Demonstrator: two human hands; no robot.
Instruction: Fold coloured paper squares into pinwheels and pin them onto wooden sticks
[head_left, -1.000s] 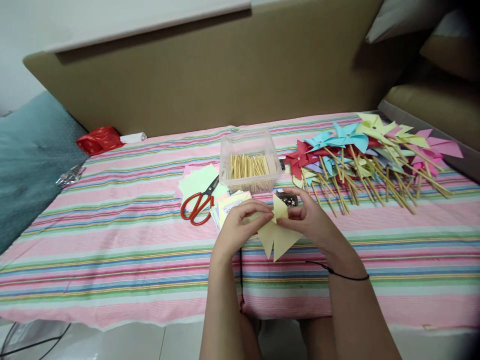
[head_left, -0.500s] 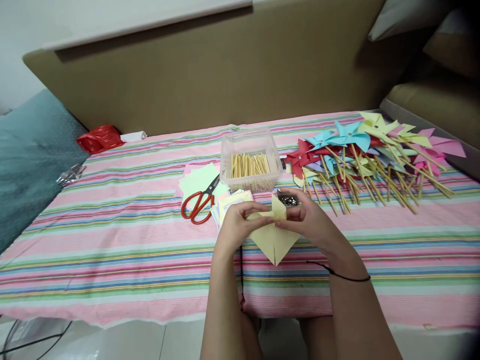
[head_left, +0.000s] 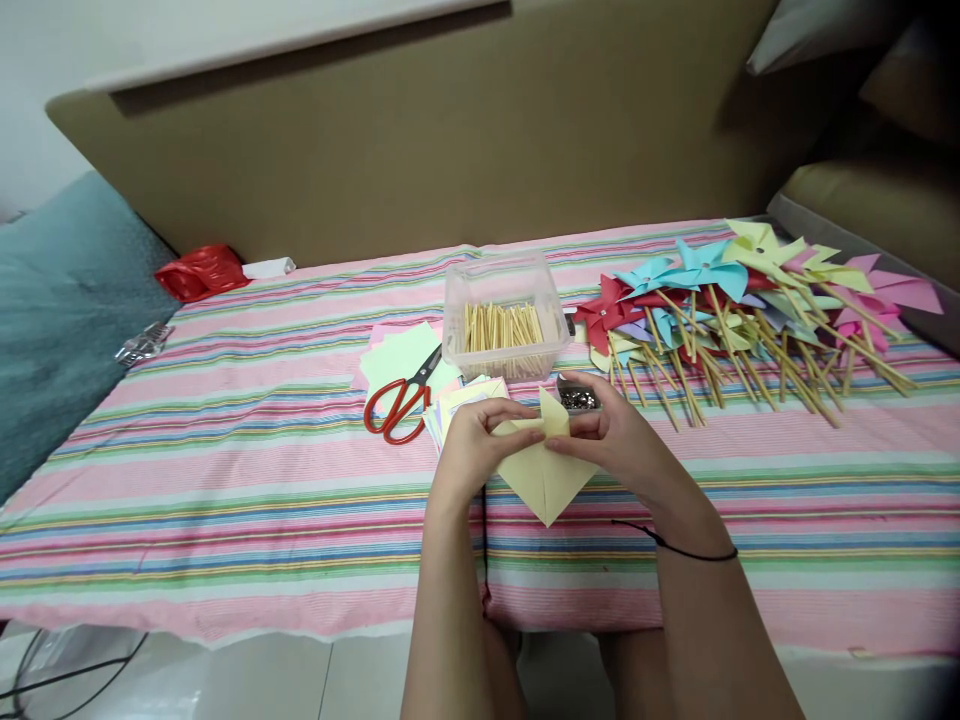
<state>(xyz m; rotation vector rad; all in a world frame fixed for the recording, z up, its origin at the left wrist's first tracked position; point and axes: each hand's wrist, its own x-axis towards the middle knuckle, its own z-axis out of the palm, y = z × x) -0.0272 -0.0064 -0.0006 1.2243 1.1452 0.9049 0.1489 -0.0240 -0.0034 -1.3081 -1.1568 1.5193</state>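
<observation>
Between my hands is a pale yellow sheet of paper (head_left: pixel 545 482), slit from its lower corner, with one upper flap bent up. My left hand (head_left: pixel 484 440) pinches its left side, thumb on the near face and fingers behind. My right hand (head_left: pixel 611 435) grips the right side near the centre, thumb pressed by the raised flap. Just behind my right fingers sits a small box of shiny metal pieces (head_left: pixel 577 398). A stack of paper squares (head_left: pixel 469 398) lies behind my left hand, partly hidden by it.
Red-handled scissors (head_left: pixel 401 400) rest on loose paper sheets (head_left: pixel 405 350) to the left. A clear plastic box (head_left: pixel 506 362) of short sticks stands at the centre back. Finished paper pinwheels (head_left: pixel 705 268) are heaped at right. A red bag (head_left: pixel 201 274) lies far left on the striped cloth (head_left: pixel 247 500).
The slit at the paper's lower corner has narrowed, and its edges now lie nearly together. Both hands keep their hold; the whole view has shifted slightly.
</observation>
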